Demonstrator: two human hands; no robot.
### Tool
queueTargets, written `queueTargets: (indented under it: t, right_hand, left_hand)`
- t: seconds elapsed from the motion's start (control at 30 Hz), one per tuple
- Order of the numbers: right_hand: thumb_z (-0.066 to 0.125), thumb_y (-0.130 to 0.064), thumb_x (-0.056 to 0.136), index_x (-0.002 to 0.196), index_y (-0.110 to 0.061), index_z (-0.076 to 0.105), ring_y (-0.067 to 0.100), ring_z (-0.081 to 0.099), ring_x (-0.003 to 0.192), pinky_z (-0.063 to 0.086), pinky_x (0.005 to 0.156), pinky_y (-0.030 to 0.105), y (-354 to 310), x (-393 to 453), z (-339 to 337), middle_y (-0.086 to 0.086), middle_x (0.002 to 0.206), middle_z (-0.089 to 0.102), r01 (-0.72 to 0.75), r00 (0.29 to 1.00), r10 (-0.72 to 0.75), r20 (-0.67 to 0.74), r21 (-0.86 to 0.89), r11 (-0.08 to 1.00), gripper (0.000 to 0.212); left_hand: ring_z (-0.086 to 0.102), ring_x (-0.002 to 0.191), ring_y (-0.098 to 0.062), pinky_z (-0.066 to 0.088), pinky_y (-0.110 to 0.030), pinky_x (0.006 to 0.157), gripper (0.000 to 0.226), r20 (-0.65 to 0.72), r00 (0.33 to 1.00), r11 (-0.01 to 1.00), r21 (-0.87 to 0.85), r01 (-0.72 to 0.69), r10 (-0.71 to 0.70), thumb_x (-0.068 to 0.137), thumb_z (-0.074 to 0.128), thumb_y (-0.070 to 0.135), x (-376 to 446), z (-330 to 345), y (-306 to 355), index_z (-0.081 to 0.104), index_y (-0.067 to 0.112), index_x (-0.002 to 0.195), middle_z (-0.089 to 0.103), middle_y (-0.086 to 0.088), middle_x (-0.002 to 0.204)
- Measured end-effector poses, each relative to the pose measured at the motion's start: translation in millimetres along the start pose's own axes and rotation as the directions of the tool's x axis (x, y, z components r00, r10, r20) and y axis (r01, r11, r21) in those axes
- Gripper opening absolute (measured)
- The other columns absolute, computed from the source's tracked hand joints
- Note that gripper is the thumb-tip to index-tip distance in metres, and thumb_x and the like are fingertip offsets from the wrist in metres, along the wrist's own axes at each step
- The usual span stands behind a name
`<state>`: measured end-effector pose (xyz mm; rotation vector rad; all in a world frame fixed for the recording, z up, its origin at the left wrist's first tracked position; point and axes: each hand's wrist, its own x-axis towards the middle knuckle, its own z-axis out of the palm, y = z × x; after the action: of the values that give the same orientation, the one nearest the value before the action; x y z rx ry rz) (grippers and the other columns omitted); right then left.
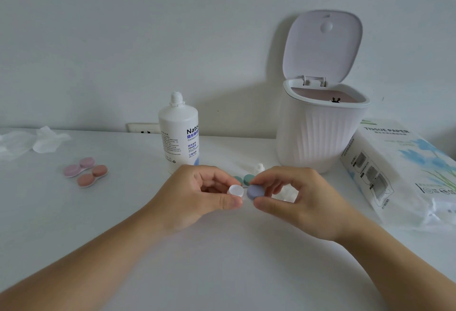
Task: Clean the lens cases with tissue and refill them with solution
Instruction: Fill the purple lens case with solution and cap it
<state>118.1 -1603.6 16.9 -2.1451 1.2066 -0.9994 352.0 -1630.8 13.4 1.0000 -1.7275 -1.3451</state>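
From the left I see crumpled tissue, then a pink lens case and an orange one, both capped. The solution bottle stands uncapped; I read "Nato" and "Contact". My left hand pinches a white well; my right hand pinches its lavender cap, just apart. I judge both light, stiff, slippery plastic, best held by the rims. A green case lies behind. Far right, a pack reads "TISSUE PAPER".
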Motion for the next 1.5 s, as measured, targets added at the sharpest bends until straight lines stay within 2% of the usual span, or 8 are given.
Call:
queueTargets:
  t: [0.23,0.37,0.63,0.83,1.1,1.27,1.37,1.5]
  right_hand:
    - [0.087,-0.036,0.073,0.087,-0.026,0.067,0.006,0.064,0.077,0.049,0.073,0.017,-0.7,2.4,5.1,-0.016,0.083,0.069,-0.033,0.999,0.033,-0.043,-0.010,0.999,0.027]
    - [0.078,-0.058,0.071,0.109,-0.036,0.067,0.009,0.066,0.087,0.051,0.080,0.023,-1.4,2.1,2.4,-0.019,0.093,0.069,-0.044,0.999,0.045,0.010,-0.026,0.999,0.045]
    - [0.072,-0.045,0.079,0.096,-0.032,0.073,0.013,0.067,0.083,0.053,0.078,0.026,-2.6,0.5,2.9,-0.016,0.087,0.072,-0.017,1.000,0.018,-0.017,0.012,1.000,0.021]
    - [0.072,-0.067,0.068,0.110,-0.042,0.062,0.002,0.067,0.083,0.049,0.077,0.014,-2.3,2.7,1.6,-0.025,0.090,0.071,-0.053,0.998,0.054,0.041,-0.018,0.998,0.050]
    - [0.068,-0.039,0.083,0.107,-0.034,0.071,0.015,0.069,0.089,0.053,0.082,0.027,-3.3,-1.4,-1.1,-0.013,0.094,0.074,-0.006,1.000,0.006,0.000,0.013,1.000,0.026]
    - [0.079,-0.046,0.076,0.091,-0.030,0.068,0.010,0.068,0.079,0.053,0.075,0.027,-2.2,1.8,2.9,-0.013,0.083,0.072,-0.041,0.999,0.041,-0.019,-0.032,0.999,0.025]
    - [0.076,-0.058,0.072,0.102,-0.034,0.067,0.009,0.068,0.081,0.053,0.076,0.025,-3.4,2.3,1.6,-0.016,0.086,0.072,-0.047,0.999,0.048,0.015,-0.037,0.998,0.039]
    - [0.071,-0.033,0.083,0.111,-0.032,0.071,0.013,0.067,0.085,0.052,0.079,0.022,-3.9,-0.5,-1.8,-0.015,0.091,0.072,-0.024,0.999,0.024,0.029,-0.003,1.000,0.028]
  left_hand:
    - [0.072,0.077,-0.006,0.053,-0.014,0.072,0.025,0.006,1.000,1.000,-0.016,-0.007,0.008,0.063,0.085,0.028,0.3,0.7,-0.2,0.079,0.023,0.087,0.079,0.000,0.083]
    - [0.074,0.080,-0.009,0.053,-0.015,0.073,0.028,0.006,1.000,1.000,-0.017,-0.011,0.012,0.063,0.085,0.030,0.4,1.0,0.1,0.079,0.022,0.089,0.079,-0.002,0.085]
    - [0.074,0.080,-0.008,0.053,-0.014,0.073,0.026,0.000,1.000,1.000,-0.019,-0.010,0.010,0.064,0.085,0.030,-0.1,0.8,-0.1,0.079,0.022,0.088,0.079,-0.001,0.085]
    - [0.074,0.082,-0.012,0.056,-0.018,0.078,0.026,0.009,1.000,1.000,-0.015,-0.018,0.018,0.065,0.085,0.027,1.3,0.8,0.2,0.079,0.021,0.089,0.079,-0.003,0.089]
    - [0.074,0.079,-0.007,0.052,-0.013,0.071,0.026,-0.010,1.000,1.000,-0.019,-0.024,0.024,0.062,0.085,0.032,0.1,-0.2,0.8,0.080,0.024,0.086,0.079,0.000,0.085]
    - [0.073,0.079,-0.008,0.053,-0.015,0.073,0.024,0.007,1.000,1.000,-0.017,-0.024,0.024,0.065,0.085,0.028,0.2,0.1,0.1,0.079,0.022,0.087,0.079,-0.001,0.085]
    - [0.074,0.080,-0.008,0.053,-0.015,0.073,0.023,0.010,1.000,0.999,-0.016,-0.028,0.028,0.066,0.085,0.027,0.5,0.5,0.5,0.080,0.023,0.088,0.079,-0.001,0.086]
    - [0.074,0.079,-0.008,0.053,-0.014,0.072,0.024,0.007,1.000,0.999,-0.023,-0.024,0.024,0.065,0.085,0.027,0.6,0.2,0.8,0.080,0.022,0.088,0.079,-0.002,0.086]
